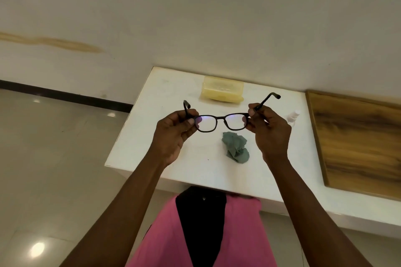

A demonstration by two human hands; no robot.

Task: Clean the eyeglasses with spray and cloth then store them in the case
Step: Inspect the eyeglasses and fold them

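We are holding the black plastic-framed eyeglasses (221,122) up, left hand (173,134) and right hand (269,130) each pinching a temple, while the crumpled grey-green cloth (235,146), small white spray bottle (293,118) and closed pale-yellow case (222,91) are lying untouched on the white worktop (152,143), so storing seems left.

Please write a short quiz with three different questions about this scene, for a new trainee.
1. True or false: the yellow eyeglass case is shut.
2. The green cloth is: A) in the left hand, B) crumpled on the white table, C) inside the case.
3. Fill in: both hands hold the black eyeglasses by the ____.

Key: 1 true. 2 B. 3 temples; the right hand grips one, the left the other, and both are unfolded.
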